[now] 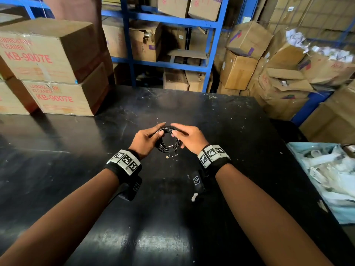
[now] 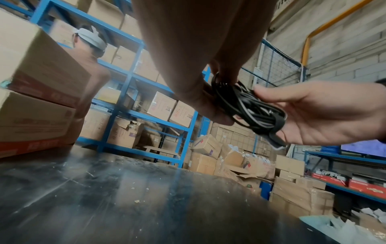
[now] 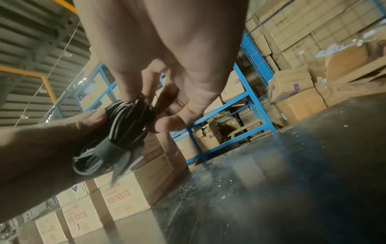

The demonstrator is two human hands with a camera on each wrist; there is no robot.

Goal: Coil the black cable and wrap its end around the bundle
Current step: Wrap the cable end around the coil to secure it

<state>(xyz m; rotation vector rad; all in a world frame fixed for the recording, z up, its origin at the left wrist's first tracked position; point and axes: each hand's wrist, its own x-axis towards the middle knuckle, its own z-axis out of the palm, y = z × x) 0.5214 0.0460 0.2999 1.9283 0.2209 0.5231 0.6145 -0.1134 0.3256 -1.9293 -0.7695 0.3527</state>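
The black cable (image 1: 169, 144) is wound into a small round coil held just above the dark table (image 1: 240, 127). My left hand (image 1: 153, 134) grips the coil's left side, thumb on top and fingers underneath. My right hand (image 1: 175, 131) pinches the far right part of the coil. In the left wrist view the coil (image 2: 250, 110) lies between my left hand (image 2: 208, 99) and the cupped right hand (image 2: 313, 115). The right wrist view shows my right hand (image 3: 163, 109) at the bundle (image 3: 129, 122), which the left hand (image 3: 62, 140) holds, with a flat grey piece (image 3: 108, 148) across the strands.
Stacked cardboard boxes (image 1: 48, 54) stand on the table's far left. Blue shelving (image 1: 130, 54) with more boxes is behind the table, and piled boxes fill the right. A light blue bin (image 1: 299, 150) of white packets sits at the right edge. Another person (image 2: 89, 66) stands behind the boxes.
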